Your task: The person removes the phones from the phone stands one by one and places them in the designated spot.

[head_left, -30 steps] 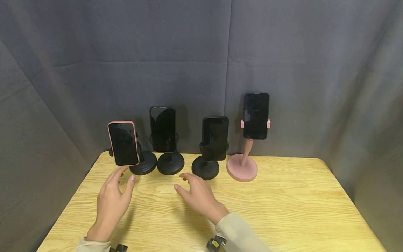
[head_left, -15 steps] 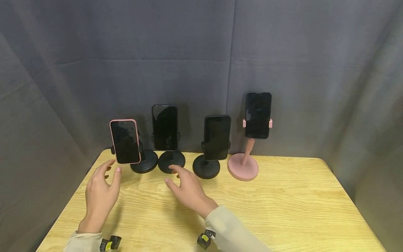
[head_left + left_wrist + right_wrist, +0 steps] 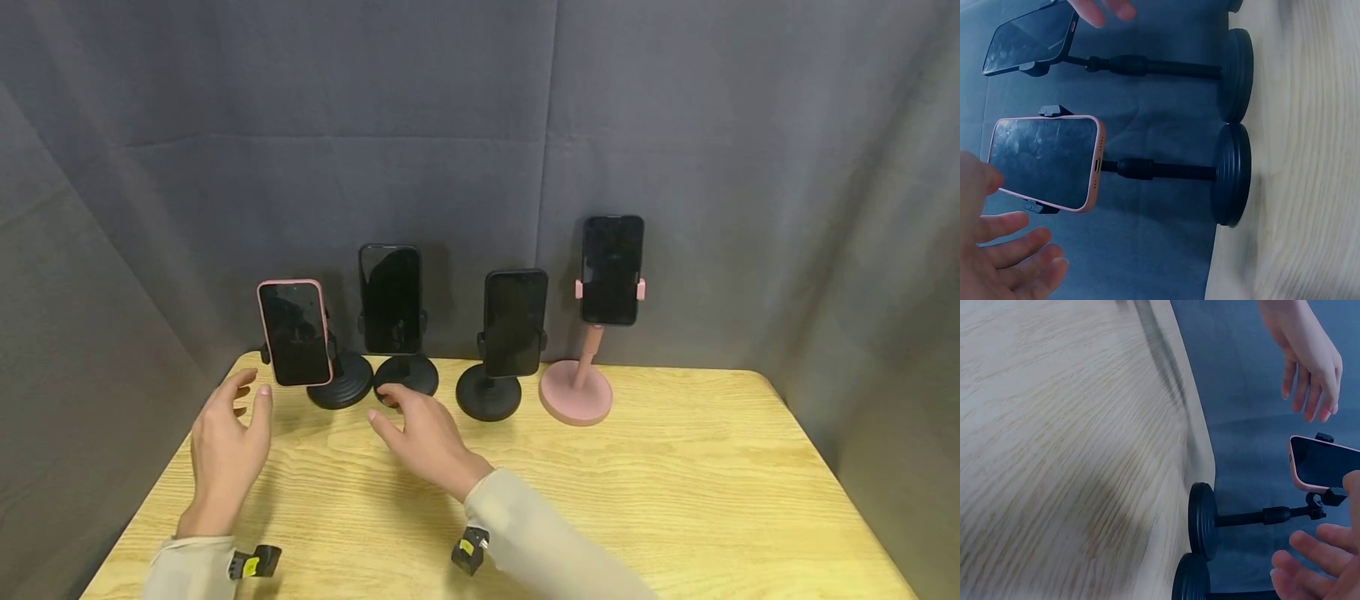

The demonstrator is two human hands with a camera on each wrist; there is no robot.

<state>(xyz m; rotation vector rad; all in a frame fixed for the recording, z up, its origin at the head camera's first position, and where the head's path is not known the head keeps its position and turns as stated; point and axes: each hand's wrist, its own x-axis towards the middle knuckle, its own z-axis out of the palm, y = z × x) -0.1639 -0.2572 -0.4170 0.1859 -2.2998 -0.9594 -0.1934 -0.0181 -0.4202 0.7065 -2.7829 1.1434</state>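
At the left end of the row, a phone in a pink case (image 3: 295, 333) is clamped upright in a black phone stand (image 3: 1230, 175). My left hand (image 3: 228, 446) hovers in front and to the left of that phone, fingers loosely bent and holding nothing. My right hand (image 3: 431, 437) hangs over the table before the second black stand (image 3: 412, 375), which bears a black phone (image 3: 391, 298); its fingers also hold nothing. In the right wrist view the pink-cased phone (image 3: 1322, 464) appears between both hands, partly hidden by the right hand's thumb.
Further right stand a third black stand (image 3: 489, 393) with a black phone (image 3: 515, 322) and a taller pink stand (image 3: 576, 393) with another phone (image 3: 612, 268). All are near the back edge of the wooden table (image 3: 675, 483). Grey curtain (image 3: 450, 100) hangs behind and at the sides.
Both hands have moved left and slightly farther forward over the table. The left hand has drawn away from the pink-cased phone's lower edge. Phones and stands stay in place.
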